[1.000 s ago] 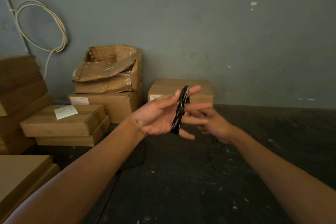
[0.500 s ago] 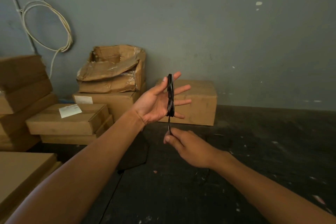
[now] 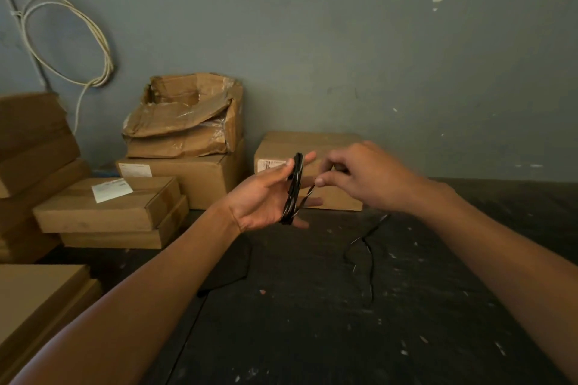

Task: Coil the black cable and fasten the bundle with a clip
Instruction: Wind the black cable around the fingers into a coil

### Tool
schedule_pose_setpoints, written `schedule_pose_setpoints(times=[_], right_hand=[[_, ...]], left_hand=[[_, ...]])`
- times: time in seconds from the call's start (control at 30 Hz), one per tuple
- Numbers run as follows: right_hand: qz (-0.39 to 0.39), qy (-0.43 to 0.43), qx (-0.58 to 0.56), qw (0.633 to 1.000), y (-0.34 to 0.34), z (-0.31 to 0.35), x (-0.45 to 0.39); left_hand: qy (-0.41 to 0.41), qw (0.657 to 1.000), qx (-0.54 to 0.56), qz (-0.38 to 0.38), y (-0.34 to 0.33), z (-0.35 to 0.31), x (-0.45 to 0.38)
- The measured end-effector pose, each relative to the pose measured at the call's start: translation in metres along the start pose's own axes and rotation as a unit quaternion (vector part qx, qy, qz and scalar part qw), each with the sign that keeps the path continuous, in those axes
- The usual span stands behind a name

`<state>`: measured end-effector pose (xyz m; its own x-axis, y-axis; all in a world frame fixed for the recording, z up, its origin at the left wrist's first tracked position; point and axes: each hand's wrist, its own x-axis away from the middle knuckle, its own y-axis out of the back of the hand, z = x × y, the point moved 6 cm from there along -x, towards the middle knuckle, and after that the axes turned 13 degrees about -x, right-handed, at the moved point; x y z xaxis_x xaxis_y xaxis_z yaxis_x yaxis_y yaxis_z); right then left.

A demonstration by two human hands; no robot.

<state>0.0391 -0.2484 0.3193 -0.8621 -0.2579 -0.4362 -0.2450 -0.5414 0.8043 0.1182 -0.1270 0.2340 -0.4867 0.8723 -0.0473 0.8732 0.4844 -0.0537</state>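
Observation:
The black cable is wound in several loops around the spread fingers of my left hand, which is raised palm up in the middle of the view. My right hand is just to the right of the coil at the same height. Its thumb and forefinger pinch the strand that leads off the coil. The loose tail of the cable hangs below my right hand and trails over the dark floor. No clip is visible.
Cardboard boxes stand against the grey wall: one box right behind my hands, a crushed open box on a stack to the left, more flat boxes at far left. A white cable loop hangs on the wall.
My right hand has risen from below the coil to the right of it, carrying the strand up. My left hand has tilted slightly and the coil has gained a turn.

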Motion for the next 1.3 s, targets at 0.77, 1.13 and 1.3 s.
schedule_pose_setpoints(times=[0.77, 1.13, 1.3], right_hand=[[0.007, 0.007, -0.300, 0.954, 0.012, -0.031, -0.002], [0.000, -0.099, -0.405, 0.909, -0.112, -0.058, 0.034], [0.083, -0.069, -0.328, 0.938, -0.142, -0.032, 0.043]], left_hand=[[0.016, 0.961, 0.020, 0.276, -0.056, -0.010, 0.036], [-0.133, 0.957, 0.088, 0.243, -0.062, -0.059, 0.028], [-0.145, 0.979, 0.061, 0.133, -0.035, -0.081, 0.025]])
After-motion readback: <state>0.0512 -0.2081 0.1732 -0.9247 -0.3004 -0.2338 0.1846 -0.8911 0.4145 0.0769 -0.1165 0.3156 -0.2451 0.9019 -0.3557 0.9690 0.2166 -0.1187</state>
